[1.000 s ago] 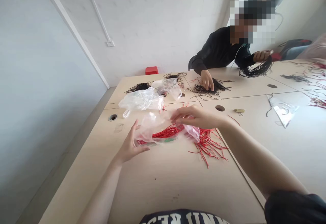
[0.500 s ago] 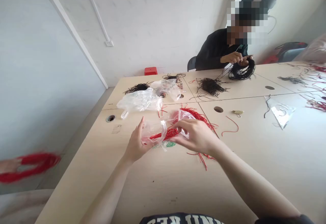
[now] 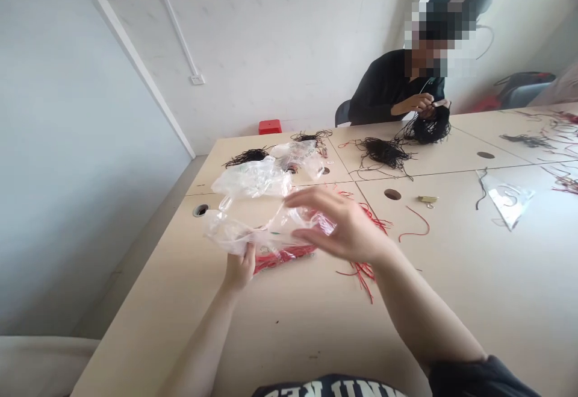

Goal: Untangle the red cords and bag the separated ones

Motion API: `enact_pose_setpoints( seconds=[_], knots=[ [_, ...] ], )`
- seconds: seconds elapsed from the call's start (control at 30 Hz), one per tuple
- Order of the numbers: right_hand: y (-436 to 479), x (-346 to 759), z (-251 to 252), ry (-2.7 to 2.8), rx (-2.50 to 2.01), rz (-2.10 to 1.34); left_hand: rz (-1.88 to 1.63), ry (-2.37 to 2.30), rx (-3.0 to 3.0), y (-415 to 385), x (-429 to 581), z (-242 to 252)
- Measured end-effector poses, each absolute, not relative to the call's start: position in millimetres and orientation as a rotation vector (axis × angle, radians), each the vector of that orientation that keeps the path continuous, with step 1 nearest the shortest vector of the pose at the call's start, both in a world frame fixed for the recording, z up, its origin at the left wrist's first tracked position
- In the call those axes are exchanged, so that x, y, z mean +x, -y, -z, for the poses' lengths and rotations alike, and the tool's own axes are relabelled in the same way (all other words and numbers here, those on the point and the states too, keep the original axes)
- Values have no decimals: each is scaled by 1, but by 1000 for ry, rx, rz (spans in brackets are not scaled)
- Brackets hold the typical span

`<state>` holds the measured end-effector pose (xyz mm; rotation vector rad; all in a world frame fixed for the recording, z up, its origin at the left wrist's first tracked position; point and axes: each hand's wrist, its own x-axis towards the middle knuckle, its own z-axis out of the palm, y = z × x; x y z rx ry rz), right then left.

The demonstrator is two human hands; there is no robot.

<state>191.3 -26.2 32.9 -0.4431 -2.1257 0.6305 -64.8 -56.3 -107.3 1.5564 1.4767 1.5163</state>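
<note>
A clear plastic bag (image 3: 235, 232) is stretched above a wooden table (image 3: 289, 331). My left hand (image 3: 240, 267) is closed on the bag's lower edge. My right hand (image 3: 343, 222) hovers over the bag's right part with fingers spread, slightly blurred; whether it grips the plastic I cannot tell. A bundle of red cords (image 3: 280, 257) lies under the bag, and loose red cord ends (image 3: 361, 270) fan out on the table beneath my right wrist.
A second crumpled clear bag (image 3: 253, 180) and black cord piles (image 3: 246, 156) lie farther back. Across the table a person in black (image 3: 388, 87) handles black cords (image 3: 383, 151). A lone red cord (image 3: 415, 222), a small metal piece (image 3: 427, 199) and cable holes (image 3: 392, 194) lie to the right.
The bag has been pulled out to the left and spread wider. My left hand dropped lower and closed on it; my right hand rose above it. The red bundle at the far left is gone.
</note>
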Motion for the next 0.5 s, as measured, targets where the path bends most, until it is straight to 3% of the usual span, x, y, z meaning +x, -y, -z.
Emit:
enact_pose_setpoints(
  seconds=[0.3, 0.5],
  knots=[
    [-27, 227, 35, 2216, -689, -965, -1421, -1428, 1736, 55, -86, 100],
    [-8, 199, 12, 2416, -944, -426, -1421, -1463, 1789, 62, -89, 91]
  ],
)
